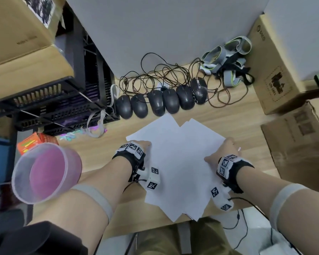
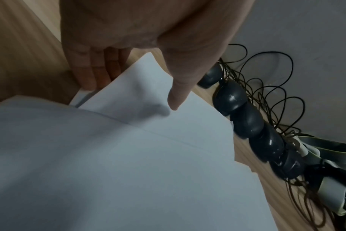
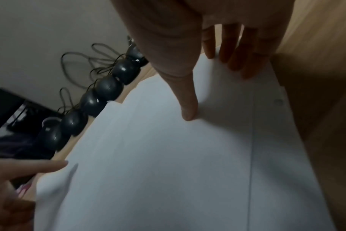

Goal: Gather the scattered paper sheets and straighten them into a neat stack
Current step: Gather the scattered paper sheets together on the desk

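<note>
Several white paper sheets (image 1: 175, 162) lie fanned and askew on the wooden table (image 1: 238, 116), their near corners poking past its front edge. My left hand (image 1: 145, 144) holds the pile's left corner. In the left wrist view this hand (image 2: 134, 95) has its thumb (image 2: 176, 100) on top, and its fingers (image 2: 89, 73) run behind the paper's edge. My right hand (image 1: 221, 150) holds the right edge. Its thumb (image 3: 189, 112) presses the top sheet (image 3: 168, 156) and its fingers (image 3: 235, 62) lie against the far edge. The pile bulges slightly between the hands.
A row of black computer mice (image 1: 160, 102) with tangled cables (image 1: 164, 74) lies just behind the sheets. Black crates (image 1: 53, 100) and a pink tub (image 1: 46, 172) stand at the left. Cardboard boxes (image 1: 276, 70) and grey straps (image 1: 228, 57) sit at the right.
</note>
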Action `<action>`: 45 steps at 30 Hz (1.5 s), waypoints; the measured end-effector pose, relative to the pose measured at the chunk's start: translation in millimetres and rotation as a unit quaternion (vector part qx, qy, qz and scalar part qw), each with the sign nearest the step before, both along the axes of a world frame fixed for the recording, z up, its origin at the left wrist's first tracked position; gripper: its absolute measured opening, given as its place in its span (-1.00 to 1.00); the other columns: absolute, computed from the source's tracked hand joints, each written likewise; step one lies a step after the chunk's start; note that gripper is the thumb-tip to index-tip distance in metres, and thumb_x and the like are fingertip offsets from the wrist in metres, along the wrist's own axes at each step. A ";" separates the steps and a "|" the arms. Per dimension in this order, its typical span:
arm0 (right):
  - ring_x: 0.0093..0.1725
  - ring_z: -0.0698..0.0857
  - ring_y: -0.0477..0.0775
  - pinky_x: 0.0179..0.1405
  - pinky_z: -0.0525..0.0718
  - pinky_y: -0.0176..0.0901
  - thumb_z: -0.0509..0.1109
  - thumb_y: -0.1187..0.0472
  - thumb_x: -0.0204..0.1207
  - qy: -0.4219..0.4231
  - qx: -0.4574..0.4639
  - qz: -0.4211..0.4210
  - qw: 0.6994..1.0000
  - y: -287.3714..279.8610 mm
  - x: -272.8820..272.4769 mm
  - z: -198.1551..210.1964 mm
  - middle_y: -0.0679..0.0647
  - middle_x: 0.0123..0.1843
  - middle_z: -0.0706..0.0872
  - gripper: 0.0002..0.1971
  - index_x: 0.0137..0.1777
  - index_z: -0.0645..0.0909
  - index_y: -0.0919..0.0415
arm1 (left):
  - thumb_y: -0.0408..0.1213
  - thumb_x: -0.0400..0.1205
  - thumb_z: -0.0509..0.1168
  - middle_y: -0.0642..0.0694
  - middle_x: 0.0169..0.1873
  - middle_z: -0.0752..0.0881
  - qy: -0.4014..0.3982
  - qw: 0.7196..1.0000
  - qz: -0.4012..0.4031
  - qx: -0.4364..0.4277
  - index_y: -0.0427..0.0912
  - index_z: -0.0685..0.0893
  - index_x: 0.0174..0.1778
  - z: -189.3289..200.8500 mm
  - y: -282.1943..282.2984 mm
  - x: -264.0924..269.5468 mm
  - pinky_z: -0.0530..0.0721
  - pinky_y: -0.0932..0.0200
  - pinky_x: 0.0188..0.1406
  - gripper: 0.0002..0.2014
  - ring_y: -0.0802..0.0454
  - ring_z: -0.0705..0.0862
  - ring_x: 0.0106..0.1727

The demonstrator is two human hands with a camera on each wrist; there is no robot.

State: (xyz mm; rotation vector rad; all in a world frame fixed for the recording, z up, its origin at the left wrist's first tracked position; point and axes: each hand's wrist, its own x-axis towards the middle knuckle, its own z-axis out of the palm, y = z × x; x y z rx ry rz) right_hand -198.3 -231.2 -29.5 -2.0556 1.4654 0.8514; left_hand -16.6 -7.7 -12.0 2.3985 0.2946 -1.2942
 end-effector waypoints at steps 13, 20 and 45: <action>0.32 0.49 0.24 0.15 0.64 0.12 0.66 0.06 0.10 -0.126 -0.024 0.024 0.991 -1.5 -10.7 4.0 0.11 0.34 0.43 -0.19 0.35 0.37 0.09 | -0.31 0.55 0.37 -0.12 -0.14 0.71 -0.178 0.980 0.065 -0.058 -0.28 0.72 0.13 5.1 3.9 7.2 0.64 0.08 0.01 -0.75 -0.16 0.65 -0.07; -0.12 0.72 0.23 -0.22 0.67 -0.10 0.39 0.16 0.25 -0.106 0.041 0.085 0.990 -6.8 0.0 5.6 0.01 -0.20 0.66 -0.79 -0.16 0.45 0.05 | -0.33 0.61 0.32 -0.12 -0.20 0.74 -0.210 0.971 0.046 -0.103 -0.22 0.73 -0.06 26.2 18.5 16.5 0.58 0.18 -0.24 -0.90 -0.12 0.68 -0.14; -0.21 0.55 0.17 -0.27 0.42 -0.11 0.30 0.41 0.28 -0.259 0.065 0.282 0.921 -28.1 25.9 30.0 -0.02 -0.26 0.60 -0.70 -0.16 0.42 -0.03 | -0.19 0.65 0.38 -0.21 0.24 0.77 -0.049 0.991 -0.041 -0.119 -0.24 0.65 0.39 19.3 -2.9 -5.4 0.60 0.11 0.02 -0.60 -0.13 0.71 0.03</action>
